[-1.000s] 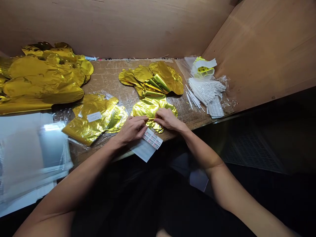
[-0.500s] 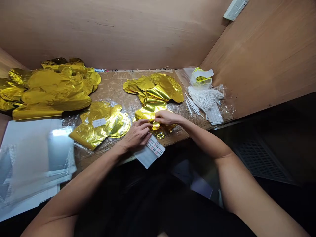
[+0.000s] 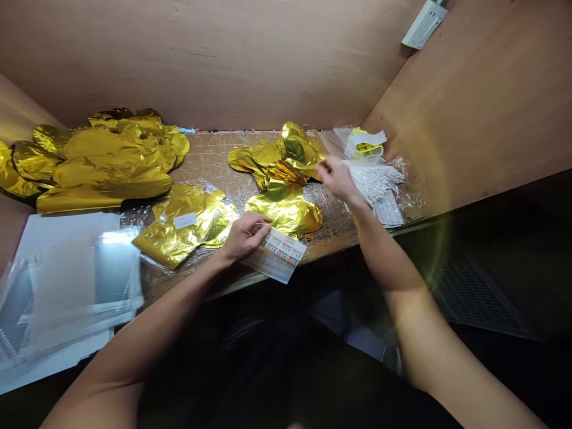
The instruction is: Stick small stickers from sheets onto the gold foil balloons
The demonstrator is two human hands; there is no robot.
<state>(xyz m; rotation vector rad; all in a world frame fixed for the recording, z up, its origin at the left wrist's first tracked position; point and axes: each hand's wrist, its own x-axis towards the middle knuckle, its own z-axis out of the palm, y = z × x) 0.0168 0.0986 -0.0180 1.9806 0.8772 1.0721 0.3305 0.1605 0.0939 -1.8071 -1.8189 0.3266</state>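
Observation:
A sheet of small CE stickers is pinched between the thumb and fingers of my left hand at the table's front edge. My right hand is closed at the right edge of a crumpled gold foil balloon, its fingertips on the foil. That balloon lies partly folded over on a small pile, with one lobe sticking up at the back. The lower part of the pile spreads flat just beyond the sticker sheet. Left of my left hand lies a gold balloon in clear film with a white label.
Many gold foil balloons are heaped at the back left. Clear plastic sleeves are stacked at the front left. White straws and a yellow-and-white roll sit at the right. Wooden panels enclose the table.
My right hand has moved from the front of the pile to the back right, and the upper foil is folded up. The sticker sheet has turned in my left hand.

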